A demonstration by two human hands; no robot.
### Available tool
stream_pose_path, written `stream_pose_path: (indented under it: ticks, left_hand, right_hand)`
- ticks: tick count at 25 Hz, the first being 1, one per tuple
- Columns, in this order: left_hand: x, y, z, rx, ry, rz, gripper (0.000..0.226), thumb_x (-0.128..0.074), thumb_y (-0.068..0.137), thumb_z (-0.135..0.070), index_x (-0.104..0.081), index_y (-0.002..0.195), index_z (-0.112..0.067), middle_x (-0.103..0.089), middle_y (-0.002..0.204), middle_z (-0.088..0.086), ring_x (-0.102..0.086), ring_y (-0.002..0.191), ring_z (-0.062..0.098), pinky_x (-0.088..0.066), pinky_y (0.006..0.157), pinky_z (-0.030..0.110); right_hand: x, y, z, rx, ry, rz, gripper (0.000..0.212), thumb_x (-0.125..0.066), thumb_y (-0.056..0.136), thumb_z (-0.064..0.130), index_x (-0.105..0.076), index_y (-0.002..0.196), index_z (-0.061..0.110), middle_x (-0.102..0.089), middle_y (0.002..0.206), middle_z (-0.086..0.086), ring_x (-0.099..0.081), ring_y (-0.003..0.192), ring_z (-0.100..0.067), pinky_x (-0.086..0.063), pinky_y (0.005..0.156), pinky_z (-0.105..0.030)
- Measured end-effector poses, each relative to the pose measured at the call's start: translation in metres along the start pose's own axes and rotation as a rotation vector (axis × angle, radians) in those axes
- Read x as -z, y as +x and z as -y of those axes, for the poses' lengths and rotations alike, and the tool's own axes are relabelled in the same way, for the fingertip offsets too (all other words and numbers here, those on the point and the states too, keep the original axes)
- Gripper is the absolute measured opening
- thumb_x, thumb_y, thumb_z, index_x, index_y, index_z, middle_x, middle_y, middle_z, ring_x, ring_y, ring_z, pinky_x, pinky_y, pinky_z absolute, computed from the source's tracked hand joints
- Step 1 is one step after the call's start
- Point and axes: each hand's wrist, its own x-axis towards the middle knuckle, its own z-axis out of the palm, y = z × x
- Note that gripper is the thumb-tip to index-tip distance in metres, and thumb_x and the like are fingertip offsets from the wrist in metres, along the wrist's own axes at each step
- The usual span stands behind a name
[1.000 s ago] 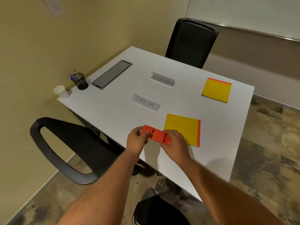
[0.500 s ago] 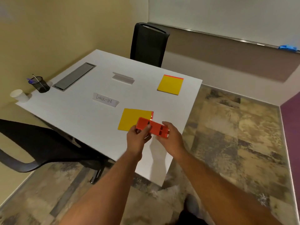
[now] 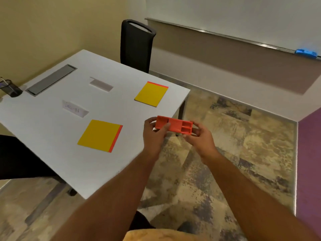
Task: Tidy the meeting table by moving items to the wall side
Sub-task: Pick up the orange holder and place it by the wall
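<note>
Both forearms reaching up from bottom of frame, meeting just right of centre. Left hand [image 3: 153, 134] grasping left end of orange tray [image 3: 174, 126], thumb laid across its near face. Right hand [image 3: 199, 139] grasping the tray's right end, fingers wrapped beneath. Tray held off the table, in the air past the table's right edge, over patterned floor [image 3: 243, 153]; small compartments visible at its right end.

White table [image 3: 52, 136] filling left half of frame. Nearest on it: yellow pad [image 3: 99, 135] with orange strip along its right edge, left of centre, lying flat. Further up-left: white folded name card [image 3: 75, 108], handwriting blurred, not legible. Right of that, toward centre: second yellow pad [image 3: 151, 94], orange strip on its far edge, near the table's right corner. Above the name card: second folded card [image 3: 101, 84], blank side showing. Upper left of table: grey recessed panel [image 3: 51, 79] set in the tabletop. At left frame edge: black mesh pen cup [image 3: 10, 88], pens inside.

Beyond table, top centre: black chair [image 3: 136, 46], back upright. Upper right: whiteboard ledge with blue eraser [image 3: 306, 53].
</note>
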Motion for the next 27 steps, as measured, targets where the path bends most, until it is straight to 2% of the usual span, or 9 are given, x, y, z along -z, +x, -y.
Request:
stream_pose_path:
  ticks: [4, 9, 12, 16, 17, 19, 21, 23, 27]
  left_hand:
    - [-0.078, 0.044, -0.017, -0.028, -0.015, -0.048, 0.071, -0.092, 0.079, -0.033, -0.05, 0.137, -0.032, -0.063, 0.123, -0.008, -0.07, 0.101, 0.009, -0.064, 0.072, 0.024]
    - [-0.162, 0.128, -0.019, -0.103, -0.037, -0.096, 0.055, -0.089, 0.084, -0.03, -0.056, 0.127, -0.038, -0.064, 0.119, -0.014, -0.071, 0.101, 0.01, -0.066, 0.073, 0.027]
    - [-0.204, 0.199, -0.023, -0.127, -0.065, -0.135, 0.035, -0.083, 0.089, -0.029, -0.063, 0.117, -0.035, -0.067, 0.116, -0.014, -0.072, 0.104, 0.014, -0.066, 0.071, 0.028]
    - [-0.251, 0.287, -0.041, -0.16, 0.032, -0.215, 0.011, -0.073, 0.097, -0.031, -0.07, 0.107, -0.032, -0.073, 0.107, -0.012, -0.072, 0.102, 0.016, -0.064, 0.069, 0.028]
    - [-0.265, 0.308, -0.047, -0.166, 0.057, -0.229, 0.01, -0.072, 0.098, -0.032, -0.071, 0.108, -0.032, -0.074, 0.108, -0.009, -0.072, 0.102, 0.014, -0.064, 0.073, 0.029]
    - [-0.292, 0.345, -0.056, -0.144, 0.038, -0.278, 0.011, -0.07, 0.098, -0.031, -0.074, 0.109, -0.029, -0.076, 0.105, -0.01, -0.072, 0.098, 0.007, -0.064, 0.079, 0.03]
    - [-0.317, 0.373, -0.062, -0.133, 0.01, -0.314, 0.009, -0.07, 0.098, -0.03, -0.075, 0.106, -0.032, -0.077, 0.097, -0.015, -0.072, 0.093, -0.001, -0.064, 0.077, 0.025]
    - [-0.345, 0.412, -0.062, -0.103, -0.023, -0.357, 0.009, -0.071, 0.099, -0.028, -0.075, 0.104, -0.033, -0.077, 0.094, -0.02, -0.072, 0.089, -0.004, -0.062, 0.069, 0.021]
    - [-0.397, 0.479, -0.06, -0.045, -0.106, -0.477, 0.014, -0.071, 0.099, -0.018, -0.075, 0.108, -0.027, -0.076, 0.104, -0.007, -0.074, 0.082, -0.004, -0.061, 0.064, 0.021]
  right_hand:
    - [0.046, 0.057, 0.019, 0.016, 0.066, -0.063, 0.067, -0.076, 0.093, -0.003, -0.054, 0.151, 0.02, -0.076, 0.126, -0.007, -0.077, 0.109, -0.021, -0.065, 0.079, -0.029]
    - [0.078, 0.158, 0.052, 0.059, 0.044, -0.129, 0.051, -0.072, 0.098, 0.0, -0.061, 0.145, 0.021, -0.075, 0.123, -0.003, -0.075, 0.11, -0.02, -0.064, 0.094, -0.039]
    - [0.096, 0.236, 0.082, 0.107, -0.017, -0.123, 0.045, -0.069, 0.101, 0.004, -0.063, 0.143, 0.02, -0.076, 0.119, -0.002, -0.076, 0.103, -0.019, -0.064, 0.09, -0.035]
    - [0.119, 0.328, 0.128, 0.105, -0.07, -0.089, 0.042, -0.066, 0.103, 0.006, -0.064, 0.141, 0.024, -0.076, 0.118, 0.001, -0.076, 0.104, -0.025, -0.064, 0.089, -0.043]
    - [0.126, 0.353, 0.138, 0.11, -0.075, -0.078, 0.042, -0.067, 0.103, 0.006, -0.064, 0.141, 0.024, -0.076, 0.117, 0.002, -0.077, 0.103, -0.024, -0.064, 0.087, -0.041]
    - [0.138, 0.4, 0.158, 0.12, -0.075, -0.06, 0.043, -0.067, 0.102, 0.005, -0.065, 0.141, 0.021, -0.076, 0.117, 0.001, -0.077, 0.098, -0.02, -0.061, 0.074, -0.028]
    - [0.146, 0.441, 0.169, 0.139, -0.068, -0.035, 0.044, -0.066, 0.101, 0.0, -0.064, 0.142, 0.015, -0.076, 0.121, -0.006, -0.074, 0.097, -0.021, -0.055, 0.065, -0.016]
    - [0.156, 0.496, 0.177, 0.158, -0.081, 0.001, 0.044, -0.064, 0.101, -0.004, -0.063, 0.142, 0.01, -0.073, 0.126, -0.013, -0.071, 0.101, -0.026, -0.053, 0.061, -0.013]
    - [0.177, 0.609, 0.191, 0.178, -0.15, 0.139, 0.041, -0.062, 0.102, -0.002, -0.062, 0.143, 0.006, -0.07, 0.131, -0.017, -0.068, 0.107, -0.032, -0.051, 0.058, -0.011]
